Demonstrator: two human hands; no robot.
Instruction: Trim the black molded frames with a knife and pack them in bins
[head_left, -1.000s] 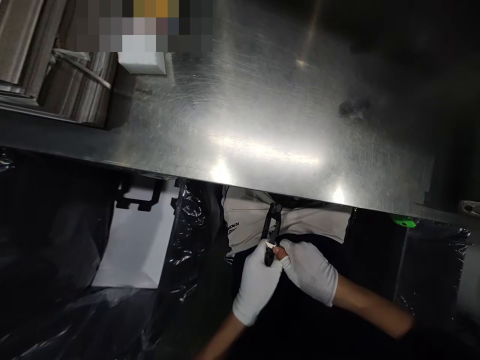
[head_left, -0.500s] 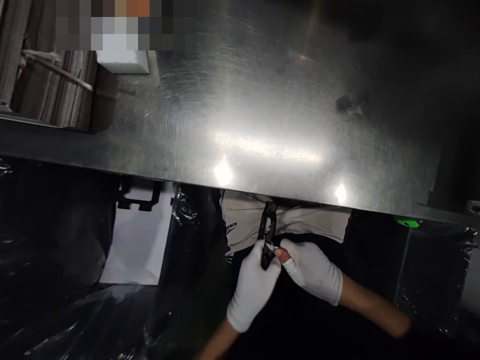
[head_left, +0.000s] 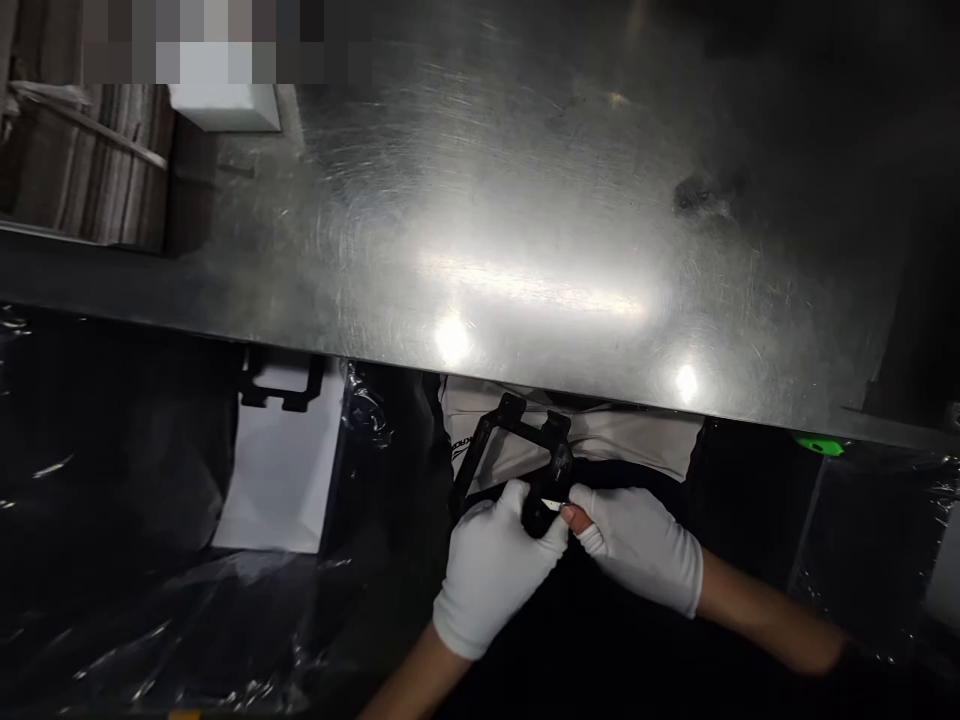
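Note:
Both my hands wear white gloves and meet just below the near edge of the steel table point(head_left: 525, 230). My left hand point(head_left: 491, 565) grips a black plastic frame part point(head_left: 510, 440), an open rectangular bracket that sticks up toward the table edge. My right hand point(head_left: 637, 545) pinches a small pale blade-like tool point(head_left: 553, 506) against the frame where my left hand grips it; one bare fingertip shows through the glove. White cloth with a small logo point(head_left: 487, 445) lies behind the frame.
A white box point(head_left: 225, 105) stands at the table's far left, beside stacked cardboard point(head_left: 82, 160). Under the table edge another black frame part point(head_left: 281, 385) lies on a white sheet point(head_left: 281, 480). Black plastic film point(head_left: 150, 620) covers the left; a green object point(head_left: 817, 443) shows at right.
The black frame has turned in my left hand from edge-on to showing its open rectangular face. Both hands stayed together and shifted slightly.

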